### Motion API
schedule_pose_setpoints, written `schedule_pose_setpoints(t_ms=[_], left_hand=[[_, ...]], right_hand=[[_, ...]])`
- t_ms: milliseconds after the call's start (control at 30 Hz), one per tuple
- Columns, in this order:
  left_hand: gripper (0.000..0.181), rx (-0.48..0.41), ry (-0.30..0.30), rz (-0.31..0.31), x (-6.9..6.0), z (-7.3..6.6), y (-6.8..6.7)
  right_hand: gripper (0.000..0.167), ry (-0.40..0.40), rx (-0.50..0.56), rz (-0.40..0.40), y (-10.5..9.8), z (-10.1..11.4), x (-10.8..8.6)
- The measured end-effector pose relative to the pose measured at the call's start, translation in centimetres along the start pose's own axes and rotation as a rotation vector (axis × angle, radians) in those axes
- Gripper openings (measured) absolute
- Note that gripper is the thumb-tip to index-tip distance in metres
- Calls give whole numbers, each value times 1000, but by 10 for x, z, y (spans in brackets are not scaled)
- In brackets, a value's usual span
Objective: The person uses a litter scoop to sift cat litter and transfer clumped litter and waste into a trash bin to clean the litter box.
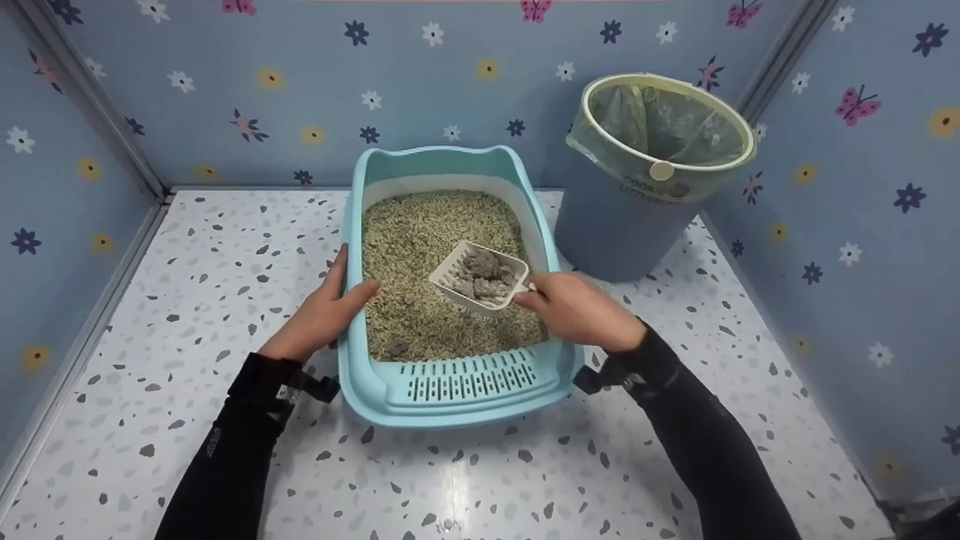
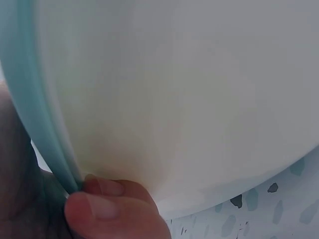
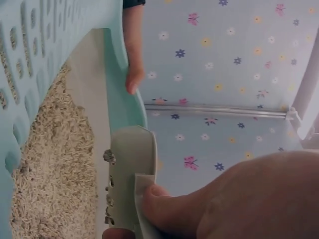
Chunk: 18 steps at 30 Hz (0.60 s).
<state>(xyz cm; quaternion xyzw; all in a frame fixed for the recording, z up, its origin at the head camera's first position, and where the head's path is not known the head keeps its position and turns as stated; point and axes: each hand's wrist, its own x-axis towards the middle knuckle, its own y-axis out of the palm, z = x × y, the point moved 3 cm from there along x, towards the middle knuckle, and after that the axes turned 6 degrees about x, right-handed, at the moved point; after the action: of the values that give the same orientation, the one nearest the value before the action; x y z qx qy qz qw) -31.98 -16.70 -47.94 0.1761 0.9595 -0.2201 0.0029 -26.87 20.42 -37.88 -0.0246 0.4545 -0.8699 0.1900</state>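
Left hand (image 1: 319, 319), left of centre: its thumb lay over the rim and its fingers curled beneath the outer edge, gripping the tray. Tray (image 1: 465, 412), centre: this was smooth pale-blue plastic, a rounded rectangle with a slotted front ledge and white inner walls. It held coarse, tan, granular litter (image 1: 427, 225), with a dark clump (image 1: 398, 348) at lower left. Scoop (image 1: 448, 274), just right of centre: cream, squared and slotted, it was raised above the litter and bore crumbly grey-brown clumps (image 1: 486, 274). Right hand (image 1: 589, 309), right of centre: its fingers were closed around the scoop's short handle. Bin (image 1: 622, 232), upper right: a tapered grey-blue cylinder, it carried a cream ring (image 1: 742, 154) and a translucent, crinkled liner (image 1: 652, 120). Dark lettering showed through the overhang, partly legible as "COOK" and "LITTL".
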Motion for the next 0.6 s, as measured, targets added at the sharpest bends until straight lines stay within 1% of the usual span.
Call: schedule_pose_setpoints(t_ms=[100,167,233,433,600], left_hand=[[94,-26,26,-7,3,2,5],[94,-27,30,-17,1,0,3],[94,-20,29,-20,2,-1,2],[96,-10,48,4,4,-3,6],[96,-11,50,-6,2,-3,4]], right_hand=[[29,15,-20,5,-6,-5,-4],[30,2,-8,6,-5,-3,-1],[30,7,8,2,-3,-3,2],[28,23,-6,-16,-6,-6,-7],[31,0,42,-19,-6,0,6]])
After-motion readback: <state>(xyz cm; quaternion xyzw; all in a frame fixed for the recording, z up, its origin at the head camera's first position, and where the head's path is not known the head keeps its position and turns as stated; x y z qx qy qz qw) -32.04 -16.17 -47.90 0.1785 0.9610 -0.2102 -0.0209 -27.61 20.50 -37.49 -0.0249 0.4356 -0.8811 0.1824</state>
